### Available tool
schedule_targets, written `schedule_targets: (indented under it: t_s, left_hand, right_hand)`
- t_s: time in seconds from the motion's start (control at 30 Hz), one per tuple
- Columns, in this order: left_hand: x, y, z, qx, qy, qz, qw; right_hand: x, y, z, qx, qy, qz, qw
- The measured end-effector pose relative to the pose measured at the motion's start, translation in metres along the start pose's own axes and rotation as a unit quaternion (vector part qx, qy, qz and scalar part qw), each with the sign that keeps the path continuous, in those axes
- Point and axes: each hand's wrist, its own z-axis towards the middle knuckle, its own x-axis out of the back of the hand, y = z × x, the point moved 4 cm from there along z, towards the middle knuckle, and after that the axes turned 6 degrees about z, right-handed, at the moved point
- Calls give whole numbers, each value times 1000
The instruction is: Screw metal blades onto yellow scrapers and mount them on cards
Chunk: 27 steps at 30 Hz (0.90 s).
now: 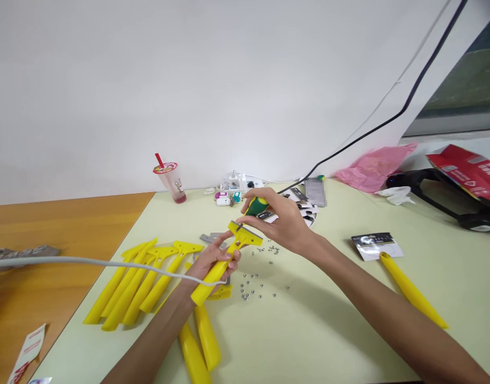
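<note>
My left hand [215, 261] is closed around the handle of a yellow scraper [211, 281], its wide head tilted up and away from me. In my right hand [282, 221] is a screwdriver with a green and yellow handle [256, 206], gripped between thumb and fingers. Its tip points down at the left part of the scraper head, where a dark metal bit shows. Small metal screws [247, 294] lie scattered on the table just right of the scraper. Behind my left hand, flat grey metal blades [207, 238] are partly hidden.
Several yellow scrapers [143, 282] lie in a row at left, with more handles [208, 338] in front. A lidded cup [173, 184] stands at the back. On the right is a packaged scraper [415, 290]. A grey cable [109, 261] crosses the view at left.
</note>
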Motion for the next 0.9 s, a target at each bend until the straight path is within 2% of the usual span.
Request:
schedule_targets:
  t_s: [0.03,0.1,0.23,0.3,0.4,0.67,0.77,0.83,0.9]
  left_hand:
    - [-1,-2,0,5,-6,7,1000]
    - [-1,-4,0,13,-11,23,1000]
    - [-1,-4,1,-8,21,12,1000]
    - [-2,-4,2,-12,27,-3,1000]
    - [-5,-6,1,-3,8,-1,1000]
    - [-6,1,-2,-4,-21,20,1000]
    - [-3,6,-1,-16,0,26,1000]
    - [-1,8,0,-36,29,14,999]
    - [0,9,1,-56,45,-5,997]
  right_hand:
    - [-1,-1,0,7,10,-17,1000]
    - [-3,-4,0,-4,-11,-21,1000]
    - [-12,-11,-2,-69,-147,42,986]
    - [-14,-10,-3,-92,-172,54,979]
    - [-11,-2,-4,-100,-125,36,986]
    - [-12,-3,-6,0,-8,-23,1000]
    - [-10,-16,-5,72,37,-9,997]
    - [-6,-26,-3,119,44,-11,992]
    - [3,-33,1,128,41,-33,990]
